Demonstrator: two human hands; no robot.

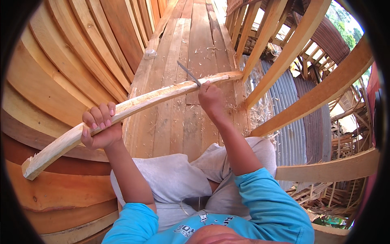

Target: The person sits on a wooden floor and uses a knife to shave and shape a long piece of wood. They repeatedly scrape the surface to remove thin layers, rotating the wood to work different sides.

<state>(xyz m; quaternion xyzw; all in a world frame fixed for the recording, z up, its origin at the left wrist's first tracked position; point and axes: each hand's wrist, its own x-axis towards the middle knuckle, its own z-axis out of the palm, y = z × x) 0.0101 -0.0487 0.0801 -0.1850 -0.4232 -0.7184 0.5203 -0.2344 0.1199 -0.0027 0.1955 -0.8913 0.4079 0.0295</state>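
Note:
A long, pale, rough-cut wooden beam lies slantwise before me, its near end low at the left and its far end by the railing posts. My left hand is wrapped round it toward the near end. In my closed right hand is a knife, held close to the far half of the beam. Its narrow dark blade crosses the beam and points up and to the left. The handle is hidden inside my fingers.
Wood shavings lie scattered over the plank floor. Upright boards wall the left side, and a small see-through container stands beside them. Slanted railing posts line the right, with corrugated metal sheets below and beyond.

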